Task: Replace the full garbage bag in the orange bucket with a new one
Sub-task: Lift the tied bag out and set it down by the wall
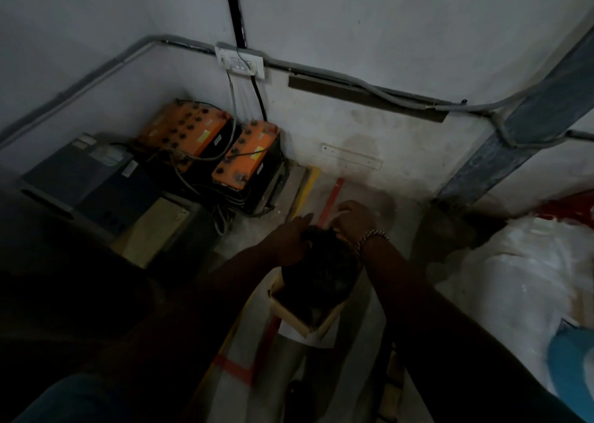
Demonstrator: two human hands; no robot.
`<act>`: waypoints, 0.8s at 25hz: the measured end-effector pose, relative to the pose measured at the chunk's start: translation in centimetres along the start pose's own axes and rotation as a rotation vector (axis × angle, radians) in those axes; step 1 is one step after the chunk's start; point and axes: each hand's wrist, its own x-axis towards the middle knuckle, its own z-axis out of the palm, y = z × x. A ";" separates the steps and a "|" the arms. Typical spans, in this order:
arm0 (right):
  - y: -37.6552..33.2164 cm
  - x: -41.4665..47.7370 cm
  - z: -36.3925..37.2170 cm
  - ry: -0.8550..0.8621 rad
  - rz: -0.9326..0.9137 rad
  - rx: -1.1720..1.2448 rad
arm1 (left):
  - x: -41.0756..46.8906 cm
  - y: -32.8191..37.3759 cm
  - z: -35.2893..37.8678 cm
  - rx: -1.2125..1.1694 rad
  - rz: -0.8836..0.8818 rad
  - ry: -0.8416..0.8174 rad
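Dim corner, concrete floor. Black garbage bag (pixel 316 273), full, sits in a pale square-rimmed container (pixel 305 321) at centre frame. Left hand (pixel 291 241) lies on the bag's bunched top, fingers curled into the plastic; index finger extended. Right hand (pixel 353 218), bracelet at the wrist, closes in a fist over the neck of the bag. Two orange-topped batteries (pixel 225 148) against the wall, far left. White sacks (pixel 520 281) at right.

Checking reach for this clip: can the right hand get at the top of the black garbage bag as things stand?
Probably yes. The right hand is already at the gathered top of the black garbage bag, nothing lies between them, and the left hand rests alongside; dim light hides the exact grip.
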 end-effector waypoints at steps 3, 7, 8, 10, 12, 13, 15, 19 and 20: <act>0.2 -1.1 0.9 -0.025 -0.001 -0.005 | -0.7 -1.0 0.8 -0.027 -0.018 0.029; 0.4 -2.3 3.9 -0.150 0.072 0.125 | -3.0 -2.5 1.0 -0.108 -0.067 0.080; 0.3 -2.8 4.7 -0.184 0.071 0.127 | -3.9 -3.0 1.1 -0.119 -0.084 0.101; -0.6 -4.4 6.9 -0.233 0.036 0.119 | -6.1 -4.2 1.2 -0.134 -0.119 0.163; -1.8 -6.0 9.5 -0.284 -0.018 0.064 | -8.6 -5.4 1.1 -0.136 -0.145 0.227; -2.5 -7.1 10.8 -0.310 -0.046 0.033 | -10.1 -5.9 0.9 -0.142 -0.166 0.251; -4.3 -9.6 13.8 -0.359 -0.117 -0.047 | -13.6 -7.6 0.2 -0.178 -0.208 0.302; -7.8 -15.7 19.6 -0.462 -0.319 -0.180 | -22.3 -10.6 -2.0 -0.221 -0.316 0.482; -8.6 -17.3 21.2 -0.488 -0.381 -0.213 | -24.9 -11.0 -2.6 -0.225 -0.346 0.538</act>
